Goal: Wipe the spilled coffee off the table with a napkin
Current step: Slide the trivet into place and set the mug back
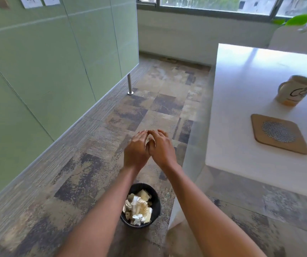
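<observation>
Brushing off, by the look of it: left hand [136, 151] against right hand [161, 150], heels touching, fingers loose and nearly straight, nothing gripped in either.

Below the wrists and nearer the body, a black bin [158, 204] on the floor, filled with crumpled napkins [138, 208], some stained tan. Cannot tell which of them is the one used for wiping; probably already dropped there, so likely the closing step of the task.

To finish well:
- Keep the rubbing over the bin, not out past it as now, so any damp crumbs fall inside and not on the floor.
- Rub palm over palm and between the fingertips, where coffee tends to stick.
- Look to the right of the right hand and check the white table [241, 127]: no brown patch seen on the part in view, but glare hides some of it.
- Check around the mug [295, 89] and the square coaster [256, 127], both well beyond the right hand, where a ring could remain.
- Take a fresh napkin if any wet trace is found.
</observation>
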### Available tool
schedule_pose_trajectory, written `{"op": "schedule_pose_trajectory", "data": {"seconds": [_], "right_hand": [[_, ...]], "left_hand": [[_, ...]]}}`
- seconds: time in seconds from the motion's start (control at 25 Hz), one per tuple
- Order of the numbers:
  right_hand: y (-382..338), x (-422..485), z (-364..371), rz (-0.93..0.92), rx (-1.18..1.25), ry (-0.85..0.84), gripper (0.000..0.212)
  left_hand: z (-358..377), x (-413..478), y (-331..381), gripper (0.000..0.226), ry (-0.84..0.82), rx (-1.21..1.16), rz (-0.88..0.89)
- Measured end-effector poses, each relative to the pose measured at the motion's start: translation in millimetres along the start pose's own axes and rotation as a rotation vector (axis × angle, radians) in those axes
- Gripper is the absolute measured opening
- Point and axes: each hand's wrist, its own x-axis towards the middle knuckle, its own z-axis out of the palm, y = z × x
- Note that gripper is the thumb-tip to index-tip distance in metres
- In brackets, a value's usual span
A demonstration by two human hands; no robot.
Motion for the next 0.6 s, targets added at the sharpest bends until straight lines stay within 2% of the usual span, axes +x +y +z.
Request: {"op": "schedule_pose_trajectory", "data": {"seconds": [0.28, 0.6], "right_hand": [[4, 13, -84, -0.008, -0.02, 0.181, 0.041], [65, -9, -178, 0.084, -0.092, 0.281, 0.041]], "left_hand": [[-21, 32, 83, 0.045, 0.027, 0.0, 0.156], [17, 38, 187, 0.046, -0.079, -0.034, 0.268]]}}
